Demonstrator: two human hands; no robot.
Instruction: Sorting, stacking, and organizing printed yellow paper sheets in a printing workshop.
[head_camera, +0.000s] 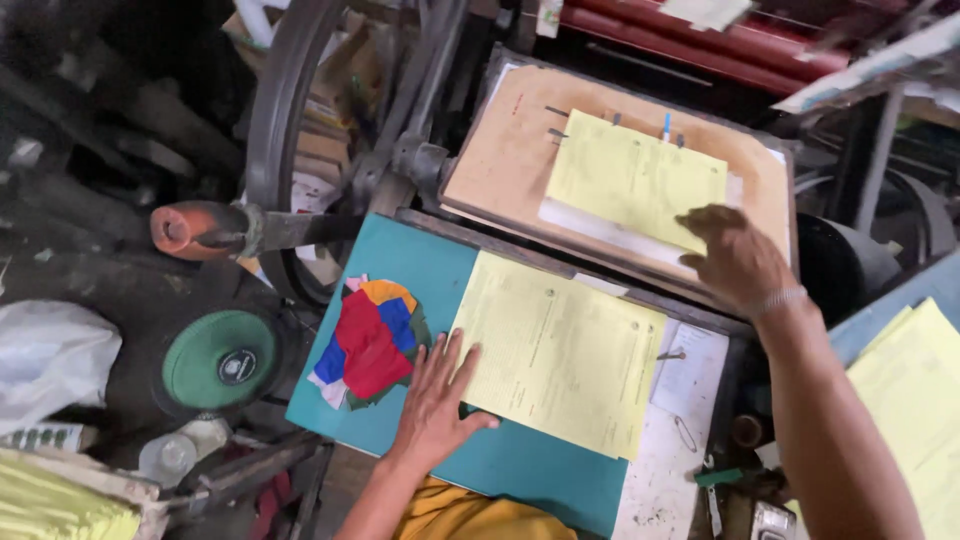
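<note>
Teal board (500, 460), yellow sheets (555, 355), hands resting

Small print shop — old, oily, crowded. A hand-fed platen press: big iron flywheel (285, 120) at the left, tan platen board (500, 160) with a yellow sheet (630, 175) pinned on it. Printed yellow sheets (555, 355) stacked on the teal feed board (420, 260) — colourful wiping rags (372, 340) near its left edge. Red rollers (690, 40) beyond.

Left hand (437, 395) rests flat beside the yellow stack (560, 355); right hand (735, 258) touches the platen's yellow sheet (632, 178).
</note>
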